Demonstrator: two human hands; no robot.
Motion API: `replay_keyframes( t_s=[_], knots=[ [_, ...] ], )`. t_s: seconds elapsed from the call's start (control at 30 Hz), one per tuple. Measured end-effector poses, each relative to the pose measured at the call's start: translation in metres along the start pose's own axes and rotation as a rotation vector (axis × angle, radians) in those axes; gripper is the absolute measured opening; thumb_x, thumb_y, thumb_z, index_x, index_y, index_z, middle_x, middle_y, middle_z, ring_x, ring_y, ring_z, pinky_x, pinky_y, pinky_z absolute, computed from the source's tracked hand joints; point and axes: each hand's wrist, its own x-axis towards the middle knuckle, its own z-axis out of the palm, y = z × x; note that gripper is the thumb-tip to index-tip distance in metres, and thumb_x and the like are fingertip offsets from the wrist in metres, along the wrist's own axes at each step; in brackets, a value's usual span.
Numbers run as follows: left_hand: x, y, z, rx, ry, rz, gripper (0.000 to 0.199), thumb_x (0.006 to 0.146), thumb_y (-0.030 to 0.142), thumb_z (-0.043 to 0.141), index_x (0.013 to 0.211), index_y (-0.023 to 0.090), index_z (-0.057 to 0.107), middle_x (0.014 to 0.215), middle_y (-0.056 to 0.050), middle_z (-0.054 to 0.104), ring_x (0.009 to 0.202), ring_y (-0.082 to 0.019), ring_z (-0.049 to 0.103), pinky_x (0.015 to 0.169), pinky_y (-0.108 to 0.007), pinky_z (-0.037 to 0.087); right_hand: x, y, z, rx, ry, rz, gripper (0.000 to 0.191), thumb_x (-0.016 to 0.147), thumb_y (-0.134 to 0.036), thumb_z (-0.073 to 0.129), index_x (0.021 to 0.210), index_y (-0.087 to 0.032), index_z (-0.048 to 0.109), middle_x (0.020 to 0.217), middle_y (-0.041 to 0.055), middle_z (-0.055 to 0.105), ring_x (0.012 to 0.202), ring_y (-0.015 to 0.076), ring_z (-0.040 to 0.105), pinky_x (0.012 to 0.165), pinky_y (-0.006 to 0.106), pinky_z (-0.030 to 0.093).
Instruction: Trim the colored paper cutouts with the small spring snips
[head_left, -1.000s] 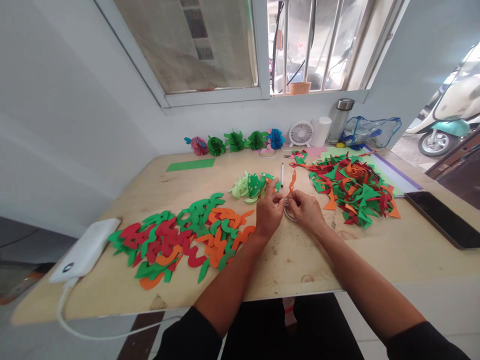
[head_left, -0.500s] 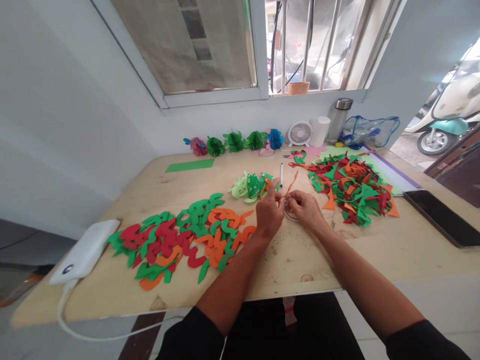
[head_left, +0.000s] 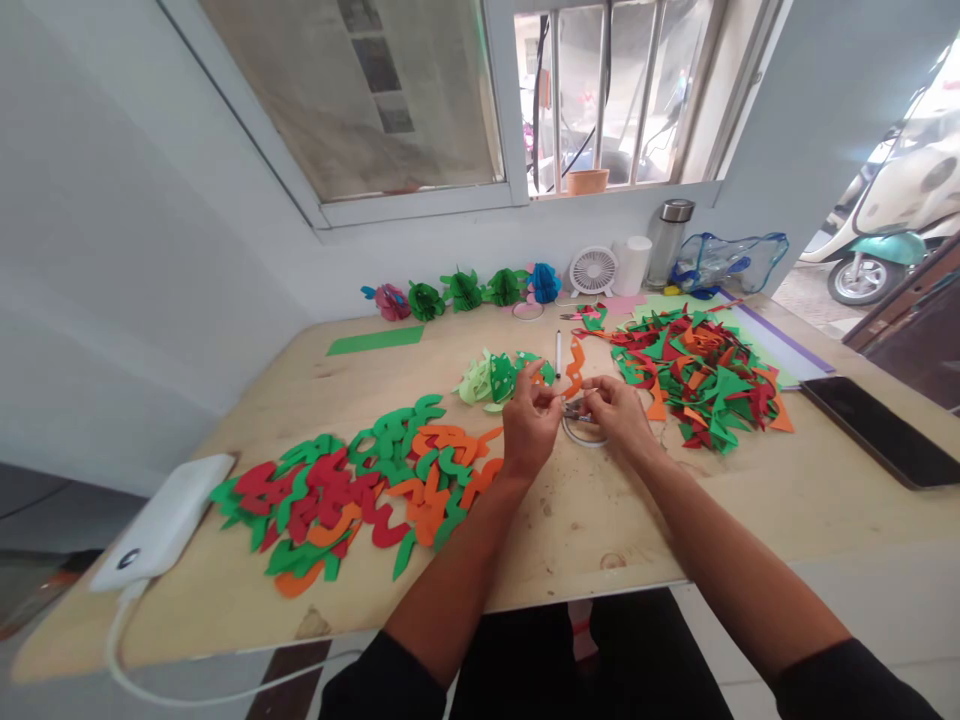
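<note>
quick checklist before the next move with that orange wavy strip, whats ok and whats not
1. Orange wavy strip in sight, upper end free: ok.
2. Firm grip on the strip: cannot tell; its lower end meets the fingers of the left hand and right hand too closely.
3. Pale ring fully in view: not ok, the right hand covers part.
4. White pen apart from both hands: ok.
5. Scrap pile separate from the wavy-piece pile: ok.
</note>
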Motion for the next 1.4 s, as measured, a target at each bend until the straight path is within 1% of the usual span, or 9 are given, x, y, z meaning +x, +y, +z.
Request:
replay_keyframes(
  t_s=[0.1,0.2,0.33,0.53,0.77,0.9,1.1,1.23,1.4],
  knots=[
    [0.001,0.001,-0.002,-0.135,0.004,-0.074,0.052,0.073,0.011,0.059,0.123,0.018,0.043,0.071,0.003,0.064,0.066,-0.011,0.064,0.071,-0.025,0.051,0.001,-0.005,-0.002,0.101,0.029,0.002,0.023,0.07,-0.036,0.053,0.08,-0.017,0.061,0.06,0.0004,0.063,0.05,0.0122,0.054,0.049,0.024,0.042],
    [0.002,0.004,-0.004,-0.239,-0.012,-0.129,0.05,0.073,0.013,0.06,0.121,0.016,0.044,0.07,0.003,0.064,0.066,-0.011,0.065,0.071,-0.025,0.052,-0.001,-0.012,-0.002,0.213,0.008,0.024,0.027,0.068,-0.042,0.057,0.079,-0.018,0.061,0.068,0.0009,0.064,0.057,0.012,0.055,0.05,0.022,0.041],
    [0.002,0.005,-0.005,-0.285,-0.041,-0.147,0.044,0.071,0.012,0.062,0.114,0.015,0.05,0.071,0.001,0.064,0.065,-0.012,0.064,0.07,-0.025,0.051,-0.005,-0.018,-0.004,0.301,-0.067,0.058,0.029,0.066,-0.045,0.063,0.076,-0.018,0.06,0.058,-0.0024,0.057,0.051,0.0098,0.049,0.046,0.021,0.036],
    [0.0,-0.002,0.001,-0.417,-0.068,-0.168,0.059,0.07,0.014,0.064,0.124,0.018,0.043,0.067,0.005,0.061,0.063,-0.009,0.06,0.067,-0.022,0.049,-0.008,-0.019,-0.003,0.368,-0.104,0.034,0.033,0.062,-0.049,0.068,0.068,-0.018,0.058,0.052,-0.0039,0.054,0.047,0.0084,0.043,0.045,0.022,0.032],
    [0.0,-0.002,0.001,-0.458,-0.079,-0.177,0.058,0.068,0.015,0.067,0.122,0.019,0.046,0.064,0.004,0.061,0.06,-0.01,0.059,0.064,-0.022,0.048,-0.009,-0.019,-0.002,0.386,-0.148,-0.007,0.03,0.067,-0.048,0.066,0.069,-0.018,0.061,0.055,-0.0033,0.055,0.049,0.0086,0.043,0.047,0.022,0.033],
    [0.0,0.0,-0.001,-0.424,-0.066,-0.185,0.06,0.068,0.015,0.068,0.124,0.018,0.046,0.063,0.004,0.061,0.061,-0.01,0.059,0.065,-0.022,0.048,-0.008,-0.017,-0.002,0.36,-0.133,-0.019,0.032,0.068,-0.049,0.065,0.067,-0.018,0.06,0.053,-0.0036,0.053,0.048,0.0087,0.042,0.047,0.023,0.032],
    [-0.001,-0.002,0.001,-0.416,0.051,-0.162,0.053,0.072,0.018,0.065,0.122,0.02,0.049,0.079,0.0,0.065,0.072,-0.011,0.062,0.073,-0.026,0.05,-0.008,-0.012,-0.002,0.141,-0.076,-0.106,0.031,0.074,-0.048,0.058,0.068,-0.017,0.059,0.057,-0.0016,0.054,0.051,0.0105,0.044,0.049,0.024,0.033],
    [-0.002,-0.005,0.003,-0.398,0.093,-0.102,0.054,0.073,0.021,0.066,0.124,0.021,0.048,0.09,-0.003,0.065,0.084,-0.014,0.063,0.081,-0.029,0.05,-0.012,-0.014,-0.001,-0.182,0.033,-0.264,0.027,0.079,-0.04,0.053,0.066,-0.017,0.059,0.053,-0.0015,0.053,0.049,0.0107,0.044,0.049,0.023,0.031],
    [-0.004,-0.004,0.006,-0.411,0.103,-0.074,0.063,0.071,0.022,0.069,0.128,0.022,0.042,0.097,-0.006,0.065,0.094,-0.018,0.063,0.085,-0.033,0.048,-0.021,-0.018,0.003,-0.498,0.169,-0.495,0.022,0.08,-0.032,0.051,0.062,-0.019,0.054,0.056,-0.0008,0.055,0.052,0.0112,0.047,0.053,0.024,0.031]
  ],
)
